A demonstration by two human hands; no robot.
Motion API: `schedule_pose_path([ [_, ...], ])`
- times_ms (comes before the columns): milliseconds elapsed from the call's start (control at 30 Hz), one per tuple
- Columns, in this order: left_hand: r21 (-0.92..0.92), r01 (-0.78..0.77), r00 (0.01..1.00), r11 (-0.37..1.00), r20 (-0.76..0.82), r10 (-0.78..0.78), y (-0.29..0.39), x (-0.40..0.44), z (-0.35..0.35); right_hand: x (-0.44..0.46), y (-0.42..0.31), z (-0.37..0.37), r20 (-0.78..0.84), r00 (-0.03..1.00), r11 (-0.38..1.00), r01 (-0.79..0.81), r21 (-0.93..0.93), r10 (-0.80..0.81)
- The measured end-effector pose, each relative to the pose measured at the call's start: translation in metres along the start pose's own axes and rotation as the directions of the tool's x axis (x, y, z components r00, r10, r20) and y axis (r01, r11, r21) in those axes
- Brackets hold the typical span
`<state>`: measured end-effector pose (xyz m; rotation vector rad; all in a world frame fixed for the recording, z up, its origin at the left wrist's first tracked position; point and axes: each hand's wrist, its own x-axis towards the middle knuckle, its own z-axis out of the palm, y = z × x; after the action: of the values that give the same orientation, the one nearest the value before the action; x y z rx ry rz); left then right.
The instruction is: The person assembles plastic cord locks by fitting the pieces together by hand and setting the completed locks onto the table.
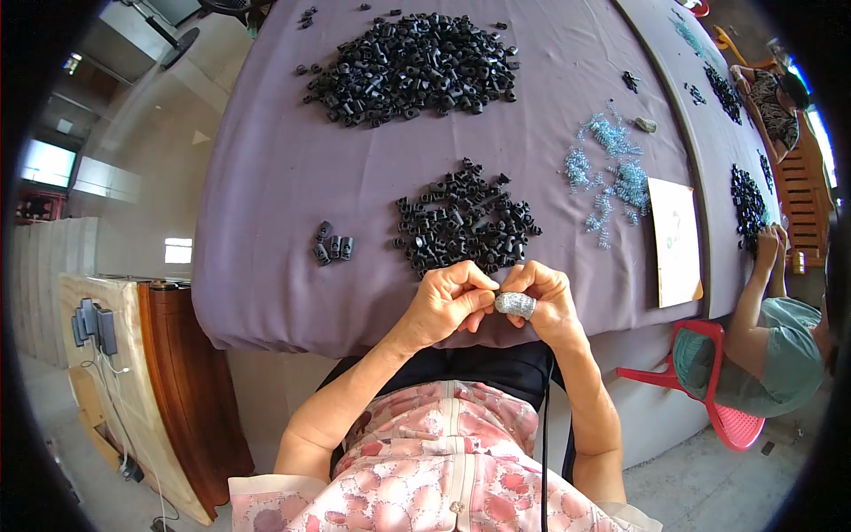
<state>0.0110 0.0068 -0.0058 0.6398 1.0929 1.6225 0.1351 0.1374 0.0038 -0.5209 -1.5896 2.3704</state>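
Note:
My left hand (450,303) and my right hand (542,300) meet at the table's front edge, fingertips pinched together around something small and mostly hidden. Silvery wrapping (515,305) covers my right thumb. Just beyond both hands lies a pile of small black parts (465,217). To its left is a little group of black cylinders (334,246). Loose bluish springs (620,173) are spread on the cloth to the right, beside a flat pale board (676,244).
A larger heap of black parts (417,66) lies at the far side of the purple cloth (284,168). At right, a person in green (780,355) sits on a red chair (736,426); another person (776,102) is farther back. A wooden cabinet (191,381) stands at left.

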Motion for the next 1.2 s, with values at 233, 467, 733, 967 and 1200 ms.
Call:
schedule_pose_path([
  [233,0.163,-0.008,1.000,0.987,-0.006,0.009,0.002,-0.001,0.004,-0.005,0.001,0.000,-0.050,0.999,0.992,-0.022,-0.126,0.016],
  [467,0.145,0.042,0.998,0.989,0.030,-0.047,-0.001,0.003,0.001,-0.009,-0.002,0.001,-0.072,0.997,0.969,-0.028,-0.247,0.011],
  [733,0.055,0.067,0.995,0.996,0.064,-0.070,0.003,0.002,0.002,-0.008,-0.007,-0.002,0.007,0.997,0.990,-0.069,-0.125,0.070],
  [967,0.082,0.120,0.991,0.989,0.049,-0.124,0.009,0.004,0.003,-0.003,-0.011,-0.003,0.010,0.994,0.992,-0.111,-0.067,0.111],
  [1200,0.097,0.144,0.984,0.985,0.095,-0.154,0.004,0.005,0.000,-0.002,-0.016,-0.007,0.012,0.979,0.966,-0.199,-0.162,0.204],
])
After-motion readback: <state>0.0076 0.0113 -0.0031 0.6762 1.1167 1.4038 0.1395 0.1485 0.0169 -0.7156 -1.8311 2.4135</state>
